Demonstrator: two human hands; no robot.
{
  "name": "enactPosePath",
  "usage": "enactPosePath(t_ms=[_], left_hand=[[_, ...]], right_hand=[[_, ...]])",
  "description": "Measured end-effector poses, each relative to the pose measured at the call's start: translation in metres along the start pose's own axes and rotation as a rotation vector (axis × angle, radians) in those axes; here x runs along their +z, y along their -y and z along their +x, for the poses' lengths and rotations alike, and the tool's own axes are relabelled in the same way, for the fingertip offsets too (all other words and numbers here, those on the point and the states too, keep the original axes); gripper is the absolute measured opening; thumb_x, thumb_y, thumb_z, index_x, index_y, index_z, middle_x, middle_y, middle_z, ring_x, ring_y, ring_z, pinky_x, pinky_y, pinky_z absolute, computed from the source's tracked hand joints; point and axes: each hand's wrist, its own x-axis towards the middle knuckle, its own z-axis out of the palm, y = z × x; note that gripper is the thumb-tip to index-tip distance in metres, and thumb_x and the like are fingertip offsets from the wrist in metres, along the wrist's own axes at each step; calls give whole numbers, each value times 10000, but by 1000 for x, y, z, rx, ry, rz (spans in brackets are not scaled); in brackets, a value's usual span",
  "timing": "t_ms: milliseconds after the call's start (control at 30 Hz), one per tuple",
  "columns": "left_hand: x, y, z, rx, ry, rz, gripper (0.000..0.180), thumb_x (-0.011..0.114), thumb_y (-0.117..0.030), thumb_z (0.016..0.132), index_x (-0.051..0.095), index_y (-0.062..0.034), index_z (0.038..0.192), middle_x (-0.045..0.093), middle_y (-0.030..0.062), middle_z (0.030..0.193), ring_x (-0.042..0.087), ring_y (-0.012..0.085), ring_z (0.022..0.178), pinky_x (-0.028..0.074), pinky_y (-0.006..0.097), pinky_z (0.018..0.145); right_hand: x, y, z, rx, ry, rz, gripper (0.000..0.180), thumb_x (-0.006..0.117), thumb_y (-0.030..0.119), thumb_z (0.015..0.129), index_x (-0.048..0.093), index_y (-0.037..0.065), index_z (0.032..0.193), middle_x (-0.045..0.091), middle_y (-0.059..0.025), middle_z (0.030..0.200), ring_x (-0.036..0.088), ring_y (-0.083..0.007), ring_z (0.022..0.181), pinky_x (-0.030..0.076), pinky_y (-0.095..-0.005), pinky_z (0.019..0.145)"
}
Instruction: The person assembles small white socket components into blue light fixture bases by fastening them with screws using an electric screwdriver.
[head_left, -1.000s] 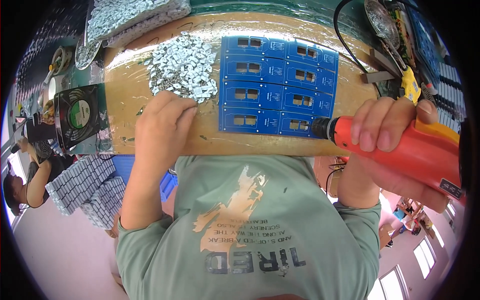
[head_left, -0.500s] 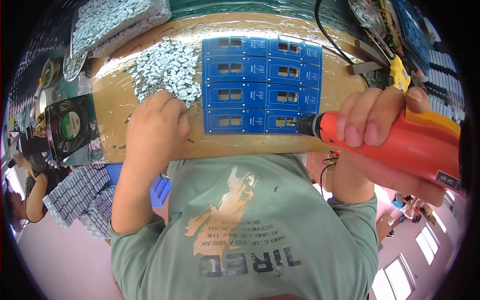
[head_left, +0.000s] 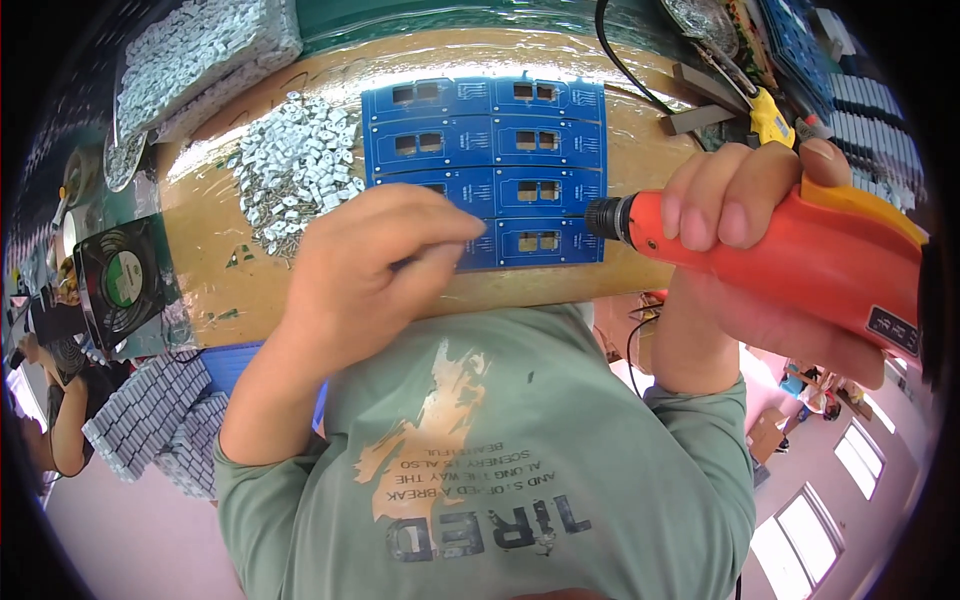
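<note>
At the far left, well away from the left fingers, stands a square black fan [head_left: 122,278] with a green centre. Above it a shallow dish [head_left: 136,172] holds small shiny bits, too blurred to tell apart. Beyond the left fingers, up and to the left, a clear bag [head_left: 215,85] is packed with small white pieces. Nearer, just up-left of the knuckles, a loose pile of white clips [head_left: 300,160] with thin metal pins lies on the tabletop [head_left: 200,220].

The left hand [head_left: 365,265] is curled, its thumb and forefinger tips close together; whether they pinch anything, I cannot tell. It hides part of the blue panels [head_left: 545,185], which lie between the 2 hands in 2 columns of 4, with paired square windows.

To their right, the fingers of the right hand [head_left: 735,205] wrap firmly around a red electric screwdriver [head_left: 790,265], whose black chuck meets the lower right panel's edge in this view. Beyond those fingers, a metal dish [head_left: 735,40] holds silvery bits, a yellow-handled tool [head_left: 770,120] lies nearer, and a blue crate [head_left: 800,60] sits farther right, its contents unclear.
</note>
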Motion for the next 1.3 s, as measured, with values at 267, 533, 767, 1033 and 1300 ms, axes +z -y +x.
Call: enactPosePath(t_ms=[267,533,767,1033,1300], left_hand=[[49,7,27,144,82,56,199,719,-57,812,711,-78,1010,708,91,936,684,264,844,547,354,716],[61,2,30,196,108,191,478,701,-20,807,614,-125,1266,711,86,926,668,287,835,515,382,757],[65,3,36,298,82,162,465,713,-38,783,617,-107,1233,631,58,750,628,265,750,464,389,718],[64,5,44,344,91,227,524,689,-18,783,587,-120,1286,583,52,730,592,279,741,454,400,743],[62,9,50,242,230,118,588,563,87,768,575,-119,1319,671,98,898,617,335,884,483,444,843]], right_hand=[[-3,10,3,-2,-1,53,1148,645,844,693,344,67,1483,571,-55,1011,569,-205,846,490,-360,744],[3,18,19,103,62,122,1067,690,772,731,343,81,1466,592,-75,1040,605,-232,874,503,-368,761],[17,11,20,40,-49,125,1102,660,808,720,343,69,1474,597,-77,1022,607,-237,866,508,-372,751],[17,4,14,30,-133,172,1167,632,854,682,343,47,1475,597,-90,1002,604,-254,853,512,-393,741],[20,4,3,124,-181,119,1208,645,853,656,332,15,1469,596,-116,1000,593,-289,883,515,-432,753]])
